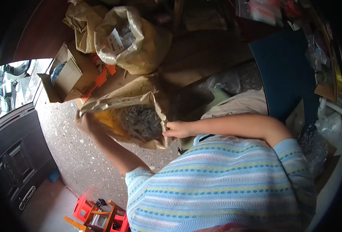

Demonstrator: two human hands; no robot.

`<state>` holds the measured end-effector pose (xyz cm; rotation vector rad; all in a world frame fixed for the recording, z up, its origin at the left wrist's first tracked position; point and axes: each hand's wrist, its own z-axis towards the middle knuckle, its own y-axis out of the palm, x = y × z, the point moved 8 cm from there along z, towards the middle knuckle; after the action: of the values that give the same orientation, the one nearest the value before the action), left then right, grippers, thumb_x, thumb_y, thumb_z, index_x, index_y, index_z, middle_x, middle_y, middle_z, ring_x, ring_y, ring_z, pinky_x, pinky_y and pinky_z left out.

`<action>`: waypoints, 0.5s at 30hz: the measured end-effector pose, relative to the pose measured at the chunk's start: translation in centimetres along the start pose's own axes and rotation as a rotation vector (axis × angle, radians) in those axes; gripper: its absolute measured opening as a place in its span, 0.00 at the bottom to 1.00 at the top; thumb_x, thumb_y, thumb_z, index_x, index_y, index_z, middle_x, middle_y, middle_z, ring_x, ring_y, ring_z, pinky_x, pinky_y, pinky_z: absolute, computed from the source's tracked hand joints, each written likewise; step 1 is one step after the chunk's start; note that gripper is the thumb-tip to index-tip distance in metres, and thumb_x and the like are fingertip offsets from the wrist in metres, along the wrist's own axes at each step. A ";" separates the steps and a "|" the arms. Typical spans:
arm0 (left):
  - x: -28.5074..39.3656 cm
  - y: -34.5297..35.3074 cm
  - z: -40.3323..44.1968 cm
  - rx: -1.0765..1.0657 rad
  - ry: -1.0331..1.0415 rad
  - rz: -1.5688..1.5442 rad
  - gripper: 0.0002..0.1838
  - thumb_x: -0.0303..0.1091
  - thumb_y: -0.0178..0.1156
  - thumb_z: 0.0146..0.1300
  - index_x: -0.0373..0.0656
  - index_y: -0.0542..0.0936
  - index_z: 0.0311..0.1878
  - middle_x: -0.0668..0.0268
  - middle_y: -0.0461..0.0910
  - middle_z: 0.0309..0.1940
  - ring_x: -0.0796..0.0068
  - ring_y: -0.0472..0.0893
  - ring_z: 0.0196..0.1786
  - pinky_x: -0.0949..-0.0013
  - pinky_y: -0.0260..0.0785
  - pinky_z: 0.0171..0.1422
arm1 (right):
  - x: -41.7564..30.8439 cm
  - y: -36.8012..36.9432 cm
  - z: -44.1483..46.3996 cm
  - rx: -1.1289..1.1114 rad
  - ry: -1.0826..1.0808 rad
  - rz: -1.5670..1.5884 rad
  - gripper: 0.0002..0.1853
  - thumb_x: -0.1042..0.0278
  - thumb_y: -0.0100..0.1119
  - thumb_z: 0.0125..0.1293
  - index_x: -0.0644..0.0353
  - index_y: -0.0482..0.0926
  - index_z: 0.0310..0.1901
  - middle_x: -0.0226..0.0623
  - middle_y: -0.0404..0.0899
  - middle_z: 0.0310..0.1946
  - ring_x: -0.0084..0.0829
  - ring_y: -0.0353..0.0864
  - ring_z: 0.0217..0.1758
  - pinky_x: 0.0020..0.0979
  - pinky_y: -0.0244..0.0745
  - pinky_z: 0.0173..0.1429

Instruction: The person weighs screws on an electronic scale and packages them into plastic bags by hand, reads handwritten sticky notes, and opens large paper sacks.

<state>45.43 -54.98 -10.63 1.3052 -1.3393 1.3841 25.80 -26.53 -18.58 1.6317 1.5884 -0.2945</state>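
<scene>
A large brown paper sack stands open in front of me. Inside it lie many small, thin, clear or greyish pieces, too fine to name, and a yellow patch shows along the inner left wall. My left hand is closed on the sack's left rim, its fingers partly hidden. On the opposite side, my right hand pinches the right rim between thumb and fingers. The sack's mouth is held wide between the two hands.
Just beyond stands another brown sack holding clear plastic and a white label. A cardboard box with orange scraps sits to the left. At right are a dark blue panel and clear plastic bags. Red stools stand lower left.
</scene>
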 end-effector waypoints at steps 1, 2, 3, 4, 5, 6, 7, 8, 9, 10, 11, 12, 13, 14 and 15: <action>-3.2 0.4 2.3 0.050 0.043 0.019 0.10 0.15 0.47 0.43 0.34 0.76 0.27 0.60 0.78 0.22 0.78 0.75 0.21 0.77 0.68 0.23 | -0.5 0.0 -0.3 -0.066 -0.059 -0.079 0.18 0.57 0.51 0.65 0.66 0.75 0.43 0.43 0.81 0.36 0.31 0.80 0.41 0.32 0.74 0.47; -5.6 -0.3 4.5 0.112 0.065 0.019 0.09 0.15 0.46 0.42 0.35 0.75 0.25 0.60 0.77 0.21 0.77 0.75 0.21 0.76 0.68 0.23 | -1.1 -0.1 -1.0 -0.132 -0.118 -0.155 0.18 0.57 0.51 0.66 0.66 0.74 0.46 0.44 0.80 0.41 0.31 0.79 0.45 0.31 0.73 0.50; -7.7 -0.9 6.8 0.172 0.087 0.016 0.09 0.15 0.46 0.42 0.35 0.75 0.24 0.60 0.77 0.21 0.76 0.75 0.20 0.75 0.69 0.22 | -1.9 -0.5 -1.5 -0.194 -0.178 -0.232 0.19 0.57 0.51 0.67 0.65 0.73 0.50 0.44 0.79 0.45 0.31 0.78 0.50 0.30 0.72 0.54; -7.6 -1.3 7.5 0.226 0.105 0.027 0.09 0.15 0.46 0.41 0.36 0.74 0.23 0.60 0.77 0.20 0.75 0.75 0.20 0.74 0.69 0.22 | -2.9 0.0 -2.5 -0.331 -0.122 -0.247 0.20 0.59 0.51 0.68 0.66 0.71 0.53 0.44 0.79 0.44 0.30 0.79 0.49 0.29 0.74 0.52; -8.4 -1.3 7.9 0.134 0.004 0.018 0.10 0.16 0.45 0.40 0.35 0.75 0.24 0.59 0.77 0.20 0.72 0.76 0.21 0.72 0.71 0.23 | -3.4 -0.6 -3.2 -0.338 -0.105 -0.159 0.19 0.60 0.50 0.68 0.66 0.71 0.53 0.43 0.79 0.44 0.29 0.79 0.48 0.29 0.74 0.51; -8.8 -1.9 8.6 0.118 0.052 0.020 0.10 0.16 0.46 0.40 0.35 0.76 0.24 0.60 0.76 0.20 0.73 0.76 0.20 0.72 0.71 0.23 | -3.5 -0.6 -3.7 -0.355 -0.090 -0.063 0.18 0.61 0.50 0.68 0.66 0.71 0.52 0.43 0.79 0.44 0.28 0.79 0.48 0.28 0.74 0.50; -8.4 -2.0 8.6 0.103 0.098 0.030 0.10 0.16 0.46 0.40 0.35 0.76 0.25 0.61 0.76 0.20 0.73 0.76 0.20 0.73 0.71 0.23 | -3.4 -0.3 -4.1 -0.378 -0.074 0.038 0.18 0.62 0.50 0.68 0.66 0.71 0.52 0.42 0.79 0.44 0.28 0.79 0.47 0.28 0.75 0.50; -8.6 -2.2 8.4 0.045 0.084 0.014 0.10 0.16 0.47 0.41 0.35 0.76 0.25 0.62 0.76 0.20 0.74 0.75 0.20 0.73 0.70 0.24 | -3.2 -0.6 -4.1 -0.328 -0.060 0.076 0.16 0.63 0.49 0.69 0.67 0.72 0.51 0.42 0.80 0.43 0.27 0.80 0.46 0.27 0.75 0.49; -7.7 -1.4 7.4 -0.010 0.069 -0.005 0.10 0.17 0.47 0.41 0.36 0.76 0.26 0.63 0.75 0.19 0.74 0.74 0.19 0.73 0.70 0.24 | -2.9 -1.0 -4.0 -0.280 -0.071 0.007 0.15 0.64 0.50 0.68 0.66 0.73 0.49 0.40 0.80 0.43 0.27 0.80 0.45 0.28 0.74 0.50; -7.7 -1.2 7.3 -0.009 0.057 0.062 0.10 0.16 0.48 0.41 0.37 0.77 0.26 0.66 0.75 0.19 0.75 0.74 0.19 0.74 0.69 0.24 | -3.0 -1.2 -4.3 -0.243 -0.119 -0.143 0.15 0.63 0.51 0.67 0.65 0.74 0.49 0.40 0.80 0.42 0.28 0.80 0.45 0.29 0.74 0.50; -7.4 -0.9 6.8 -0.045 0.061 0.097 0.10 0.16 0.48 0.41 0.36 0.77 0.26 0.65 0.75 0.19 0.75 0.75 0.21 0.73 0.70 0.25 | -3.3 -1.6 -4.9 -0.199 -0.170 -0.298 0.16 0.63 0.51 0.66 0.64 0.74 0.49 0.40 0.81 0.42 0.28 0.80 0.45 0.30 0.74 0.51; -7.5 -1.0 6.5 -0.055 0.051 0.094 0.09 0.16 0.49 0.43 0.36 0.77 0.26 0.65 0.76 0.19 0.75 0.75 0.21 0.74 0.70 0.26 | -3.4 -1.7 -5.4 -0.178 -0.179 -0.344 0.15 0.63 0.51 0.66 0.64 0.74 0.49 0.40 0.81 0.42 0.29 0.80 0.45 0.31 0.74 0.51; -7.5 -0.9 6.2 -0.066 0.041 0.089 0.07 0.17 0.50 0.44 0.35 0.77 0.25 0.65 0.76 0.19 0.75 0.75 0.21 0.75 0.70 0.27 | -3.4 -2.0 -5.9 -0.152 -0.187 -0.391 0.15 0.63 0.51 0.65 0.63 0.74 0.49 0.40 0.81 0.42 0.30 0.80 0.44 0.31 0.74 0.51; -7.4 -1.1 6.0 -0.098 0.033 0.194 0.06 0.20 0.53 0.46 0.35 0.77 0.29 0.64 0.77 0.22 0.73 0.76 0.24 0.73 0.71 0.30 | -3.3 -2.2 -6.5 -0.125 -0.197 -0.438 0.15 0.63 0.51 0.64 0.63 0.75 0.48 0.41 0.81 0.41 0.31 0.80 0.44 0.32 0.73 0.51; -7.7 -2.1 6.4 -0.130 0.025 0.301 0.07 0.23 0.55 0.47 0.35 0.77 0.32 0.62 0.78 0.25 0.71 0.77 0.26 0.72 0.71 0.32 | -3.0 -2.4 -7.0 -0.097 -0.205 -0.451 0.15 0.63 0.51 0.63 0.63 0.75 0.47 0.42 0.81 0.40 0.34 0.80 0.44 0.33 0.73 0.50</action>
<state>49.64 -60.17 -18.36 1.0277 -1.6301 1.4777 20.46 -24.29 -13.03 1.1173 1.7656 -0.5894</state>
